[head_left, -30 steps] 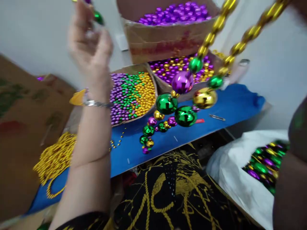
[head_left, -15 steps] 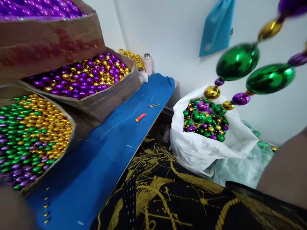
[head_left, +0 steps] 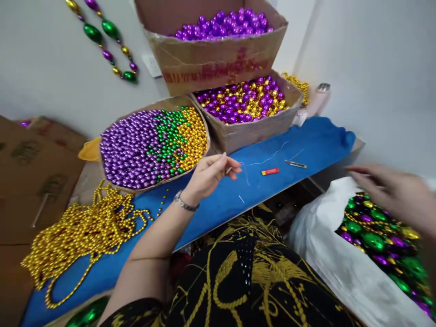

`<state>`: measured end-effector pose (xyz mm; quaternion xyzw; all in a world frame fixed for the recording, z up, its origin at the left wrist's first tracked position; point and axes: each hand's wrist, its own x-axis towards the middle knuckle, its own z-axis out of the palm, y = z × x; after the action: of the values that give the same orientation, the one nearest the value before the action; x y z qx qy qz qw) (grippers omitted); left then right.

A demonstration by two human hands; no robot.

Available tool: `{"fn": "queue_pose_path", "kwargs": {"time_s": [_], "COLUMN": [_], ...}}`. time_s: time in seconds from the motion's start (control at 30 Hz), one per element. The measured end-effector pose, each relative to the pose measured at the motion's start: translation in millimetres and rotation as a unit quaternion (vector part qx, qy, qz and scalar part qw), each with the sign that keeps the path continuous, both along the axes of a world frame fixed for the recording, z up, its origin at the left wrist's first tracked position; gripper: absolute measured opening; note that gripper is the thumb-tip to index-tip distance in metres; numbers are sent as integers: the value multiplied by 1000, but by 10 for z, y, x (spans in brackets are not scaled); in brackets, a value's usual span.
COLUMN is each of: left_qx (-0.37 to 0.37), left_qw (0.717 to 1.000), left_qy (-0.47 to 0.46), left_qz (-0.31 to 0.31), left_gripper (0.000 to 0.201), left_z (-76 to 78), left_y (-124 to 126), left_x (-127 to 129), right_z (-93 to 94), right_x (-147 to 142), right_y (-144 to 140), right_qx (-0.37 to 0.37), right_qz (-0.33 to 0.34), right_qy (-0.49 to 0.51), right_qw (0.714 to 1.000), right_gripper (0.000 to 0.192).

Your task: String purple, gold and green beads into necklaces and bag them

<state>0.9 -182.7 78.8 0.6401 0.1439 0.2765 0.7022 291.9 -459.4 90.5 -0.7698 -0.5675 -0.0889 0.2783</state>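
My left hand [head_left: 213,175] is over the blue cloth [head_left: 211,218], in front of the bead boxes. Its fingers are curled together, and a small white bit shows between them, too small to name. A thin white thread [head_left: 269,160] lies on the cloth beyond the fingertips. At the right my right hand [head_left: 391,188], slightly blurred, reaches over the white sack [head_left: 313,236] with its fingers stretched out. Green, purple and gold bead necklaces [head_left: 373,240] fill the sack. A carton of small purple, green and gold beads [head_left: 136,145] stands left of my left hand.
Gold bead strings [head_left: 88,227] are heaped on the table's left. A red lighter [head_left: 270,171] and a thread snipper [head_left: 295,164] lie on the cloth. Behind are cartons of purple-gold beads [head_left: 245,102] and purple beads [head_left: 225,25]. A necklace [head_left: 109,29] hangs on the wall.
The view has swung left. The large-bead necklace that hung in front of the camera at right is gone from there. My right hand is now over the sack; my left hand has come into clear view.
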Motion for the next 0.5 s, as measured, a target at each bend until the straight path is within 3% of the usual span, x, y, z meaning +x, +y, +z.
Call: {"fn": "queue_pose_path", "kwargs": {"time_s": [0.13, 0.2, 0.27, 0.4, 0.5], "left_qx": [-53, -70, -77, -107, -134], "left_qw": [998, 996, 995, 993, 991], "left_qy": [6, 13, 11, -40, -28], "left_qz": [-35, -49, -57, 14, 13], "left_gripper": [31, 32, 31, 25, 45], "left_z": [-59, -107, -199, -519, -775], "left_y": [-167, -211, -233, -276, -339], "left_x": [-5, -23, -41, -57, -40], "right_z": [-232, -348, -472, -676, -755], "right_x": [-660, -921, -1072, -1125, -1134], "right_y": [1050, 1394, 1589, 1669, 1657], "right_qx": [-6, -19, -29, -28, -1], "right_qz": [200, 293, 354, 335, 264], "right_qy": [125, 168, 208, 322, 378], "right_qw": [972, 941, 911, 885, 887], "right_gripper": [47, 48, 32, 23, 24]}}
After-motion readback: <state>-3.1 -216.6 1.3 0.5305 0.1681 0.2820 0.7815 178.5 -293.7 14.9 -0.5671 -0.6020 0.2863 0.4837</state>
